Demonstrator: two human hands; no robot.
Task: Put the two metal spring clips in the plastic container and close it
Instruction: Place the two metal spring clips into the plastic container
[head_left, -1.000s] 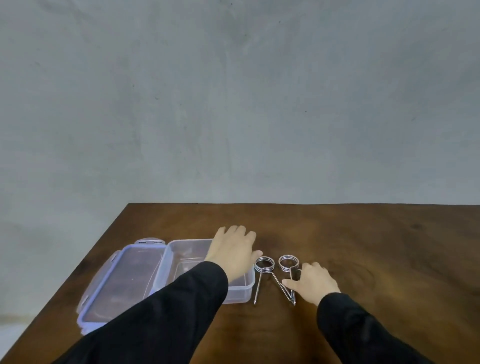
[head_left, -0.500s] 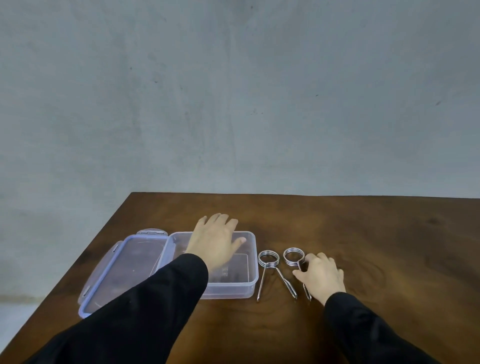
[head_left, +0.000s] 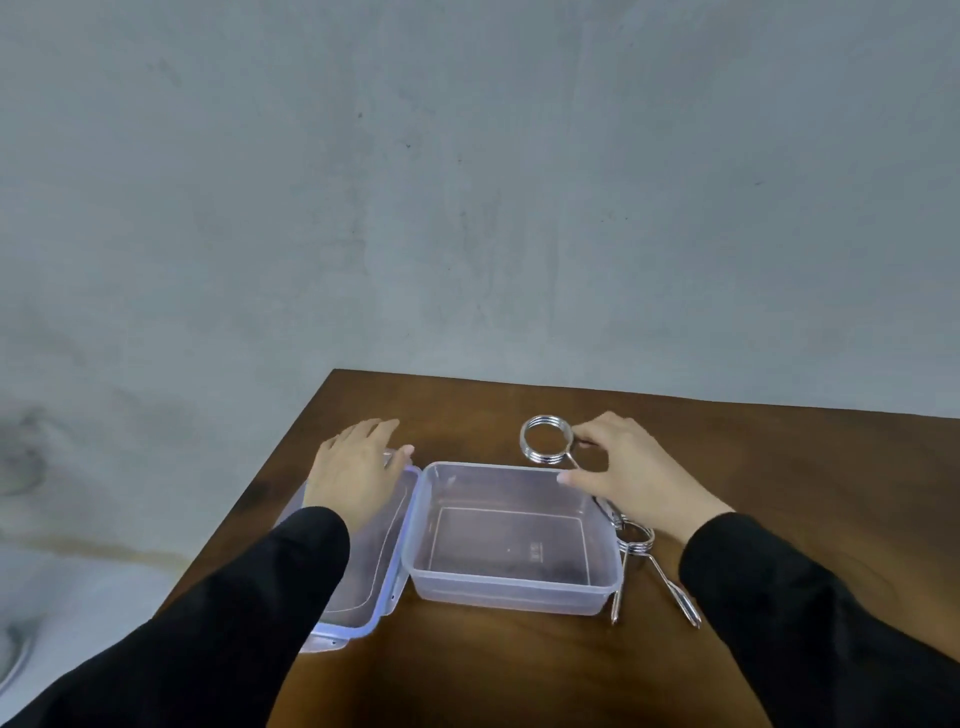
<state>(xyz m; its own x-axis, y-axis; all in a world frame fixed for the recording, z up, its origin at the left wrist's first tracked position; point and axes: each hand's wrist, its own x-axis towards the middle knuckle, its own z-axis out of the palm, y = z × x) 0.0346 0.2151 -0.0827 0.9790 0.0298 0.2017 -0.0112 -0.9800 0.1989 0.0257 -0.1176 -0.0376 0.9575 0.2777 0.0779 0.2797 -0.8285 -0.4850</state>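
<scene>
A clear plastic container (head_left: 511, 590) stands open and empty on the wooden table (head_left: 493, 675). Its blue-rimmed lid (head_left: 363, 597) lies flat to its left. My left hand (head_left: 358, 470) rests flat on the far part of the lid, fingers spread. My right hand (head_left: 641, 480) grips one metal spring clip (head_left: 545, 439) by its legs and holds it above the container's far right corner, coil pointing left. The second spring clip (head_left: 636, 543) lies on the table against the container's right side, its two legs pointing toward me.
The table's left edge (head_left: 249, 525) runs close beside the lid, with grey floor beyond it. A grey wall rises behind the table's far edge. Bare wood lies to the right of the clips and in front of the container.
My right hand has picked one clip up off the table and carried it toward the container's far right corner. My left hand has slid from the container onto the lid.
</scene>
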